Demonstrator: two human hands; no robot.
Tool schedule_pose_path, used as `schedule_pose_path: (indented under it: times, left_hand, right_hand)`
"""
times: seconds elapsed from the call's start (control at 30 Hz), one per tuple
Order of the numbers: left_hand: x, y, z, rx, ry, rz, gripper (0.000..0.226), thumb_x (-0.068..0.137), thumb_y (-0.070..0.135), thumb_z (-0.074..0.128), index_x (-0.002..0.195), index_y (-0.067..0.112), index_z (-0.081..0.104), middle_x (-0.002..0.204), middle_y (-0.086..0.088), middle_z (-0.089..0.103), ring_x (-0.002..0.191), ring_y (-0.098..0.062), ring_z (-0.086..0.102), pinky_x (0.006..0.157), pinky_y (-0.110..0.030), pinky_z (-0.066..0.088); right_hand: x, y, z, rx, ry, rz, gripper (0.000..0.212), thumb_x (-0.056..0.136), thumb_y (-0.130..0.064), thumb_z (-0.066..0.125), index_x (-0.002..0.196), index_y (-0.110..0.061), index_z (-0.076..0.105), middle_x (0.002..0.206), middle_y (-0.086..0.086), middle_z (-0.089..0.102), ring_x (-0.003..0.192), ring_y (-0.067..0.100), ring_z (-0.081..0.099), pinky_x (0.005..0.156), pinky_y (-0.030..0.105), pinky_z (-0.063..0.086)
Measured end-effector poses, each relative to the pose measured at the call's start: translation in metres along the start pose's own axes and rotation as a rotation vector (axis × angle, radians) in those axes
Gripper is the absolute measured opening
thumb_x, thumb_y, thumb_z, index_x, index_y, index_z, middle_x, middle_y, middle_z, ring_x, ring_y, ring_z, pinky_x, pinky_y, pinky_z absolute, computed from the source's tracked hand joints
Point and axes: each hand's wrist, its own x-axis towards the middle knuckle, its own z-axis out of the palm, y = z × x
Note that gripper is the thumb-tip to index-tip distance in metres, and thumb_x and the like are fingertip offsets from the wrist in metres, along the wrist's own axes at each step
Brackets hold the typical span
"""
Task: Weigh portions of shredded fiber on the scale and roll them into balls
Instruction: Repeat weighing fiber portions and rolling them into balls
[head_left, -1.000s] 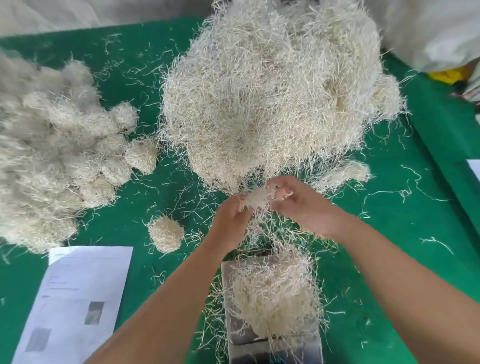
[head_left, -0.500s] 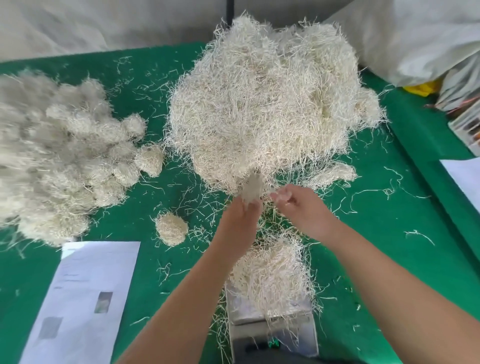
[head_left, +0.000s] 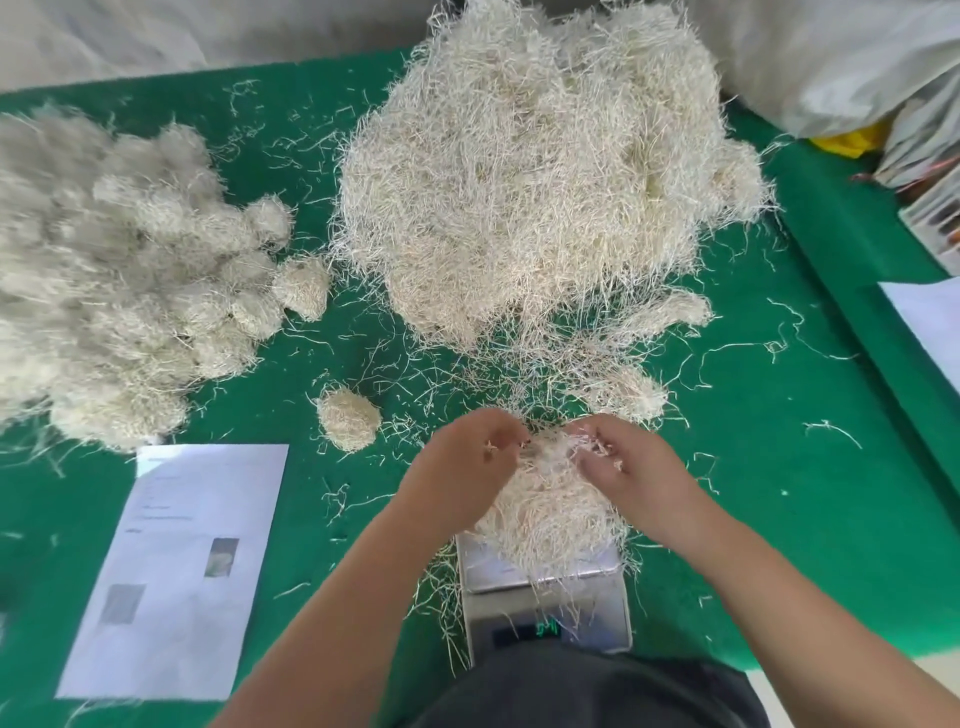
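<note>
Both hands sit over the portion of shredded fiber (head_left: 550, 512) heaped on the scale (head_left: 545, 597) at the near edge of the green desk (head_left: 779, 519). Left hand (head_left: 467, 462) has fingers curled down into the top of the portion, a few strands stuck on the knuckles; right hand (head_left: 618, 462) likewise curled, pinching a small tuft at the top (grip looks light on both). The big loose fiber pile (head_left: 535, 182) sits behind, finished balls (head_left: 119, 280) are heaped at left, and one stray ball (head_left: 348, 418) lies just beside the printed sheet (head_left: 182, 566). Risks, as I judge them: the portion overhangs the platter, strands drape over the front and partly cover the green display (head_left: 545, 630), so the reading is hard to see and could be misread. Overhanging fiber that touches the desk would take weight off the scale and give a low reading. Hands resting on the portion would skew the weight too, so they need to lift clear before reading. Strands clinging to the fingers could pull fiber off when the hands withdraw. Loose litter around the scale could get swept into the portion when it is picked up.
</note>
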Motion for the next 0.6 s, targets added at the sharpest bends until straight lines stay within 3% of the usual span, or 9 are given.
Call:
schedule_pose_path:
  times: [0.07, 0.1, 0.17, 0.23, 0.33, 0.47, 0.53, 0.6]
  left_hand:
    - [-0.006, -0.010, -0.001, -0.064, 0.055, -0.036, 0.030, 0.101, 0.023, 0.059, 0.127, 0.037, 0.057, 0.112, 0.020, 0.062, 0.092, -0.006, 0.068, 0.073, -0.027, 0.063]
    - [-0.009, -0.014, 0.001, -0.079, 0.079, -0.053, 0.035, 0.100, 0.023, 0.060, 0.131, 0.038, 0.055, 0.119, 0.020, 0.060, 0.106, -0.007, 0.065, 0.087, -0.033, 0.061]
    - [-0.014, -0.020, 0.007, -0.107, 0.132, -0.063, 0.043, 0.100, 0.027, 0.061, 0.140, 0.038, 0.051, 0.137, 0.018, 0.054, 0.128, -0.007, 0.051, 0.112, -0.041, 0.044]
    - [-0.015, -0.018, 0.015, -0.096, 0.150, -0.009, 0.049, 0.103, 0.039, 0.058, 0.149, 0.038, 0.044, 0.152, 0.016, 0.044, 0.141, -0.008, 0.040, 0.119, -0.042, 0.032]
    - [-0.010, -0.009, 0.028, -0.038, 0.095, 0.108, 0.053, 0.107, 0.052, 0.045, 0.157, 0.038, 0.036, 0.161, 0.016, 0.036, 0.148, -0.008, 0.031, 0.121, -0.041, 0.026]
    - [0.001, -0.008, 0.035, 0.015, -0.033, 0.125, 0.044, 0.109, 0.042, 0.045, 0.152, 0.033, 0.046, 0.152, 0.006, 0.053, 0.135, -0.013, 0.052, 0.111, -0.037, 0.043]
    - [0.002, -0.013, 0.035, 0.139, 0.004, 0.131, 0.035, 0.109, 0.035, 0.047, 0.142, 0.029, 0.057, 0.135, 0.002, 0.067, 0.111, -0.014, 0.068, 0.096, -0.036, 0.055]
    - [-0.002, -0.022, 0.034, 0.186, 0.085, 0.123, 0.029, 0.108, 0.037, 0.049, 0.131, 0.029, 0.064, 0.116, 0.006, 0.072, 0.087, -0.011, 0.071, 0.082, -0.033, 0.059]
  right_hand:
    - [-0.009, -0.002, 0.006, -0.086, -0.041, -0.118, 0.034, 0.099, -0.026, 0.069, 0.132, -0.028, 0.064, 0.127, -0.014, 0.064, 0.109, -0.009, 0.056, 0.100, 0.029, 0.046]
    - [-0.014, -0.003, 0.008, -0.146, -0.070, -0.183, 0.039, 0.098, -0.032, 0.070, 0.136, -0.029, 0.063, 0.135, -0.015, 0.058, 0.120, -0.009, 0.050, 0.110, 0.032, 0.039]
    - [-0.018, -0.007, 0.007, -0.207, -0.082, -0.246, 0.053, 0.096, -0.049, 0.069, 0.145, -0.038, 0.054, 0.150, -0.016, 0.045, 0.141, -0.002, 0.036, 0.119, 0.039, 0.023]
    - [-0.019, -0.011, 0.001, -0.189, -0.057, -0.253, 0.069, 0.092, -0.065, 0.064, 0.153, -0.047, 0.038, 0.158, -0.019, 0.035, 0.149, 0.001, 0.027, 0.123, 0.044, 0.019]
    - [-0.016, -0.016, -0.002, -0.181, -0.063, -0.217, 0.086, 0.088, -0.079, 0.055, 0.160, -0.049, 0.018, 0.166, -0.020, 0.025, 0.152, 0.002, 0.022, 0.124, 0.044, 0.017]
    - [-0.008, -0.019, 0.000, -0.226, -0.177, -0.113, 0.088, 0.091, -0.067, 0.058, 0.163, -0.041, 0.015, 0.167, -0.010, 0.030, 0.150, 0.012, 0.030, 0.125, 0.047, 0.022]
    - [-0.006, -0.021, 0.002, -0.292, -0.199, -0.115, 0.077, 0.096, -0.055, 0.061, 0.162, -0.032, 0.027, 0.161, -0.005, 0.044, 0.145, 0.018, 0.042, 0.123, 0.051, 0.028]
    - [-0.008, -0.024, 0.002, -0.358, -0.215, -0.140, 0.067, 0.099, -0.051, 0.060, 0.158, -0.027, 0.038, 0.158, -0.003, 0.049, 0.143, 0.020, 0.046, 0.121, 0.053, 0.030]
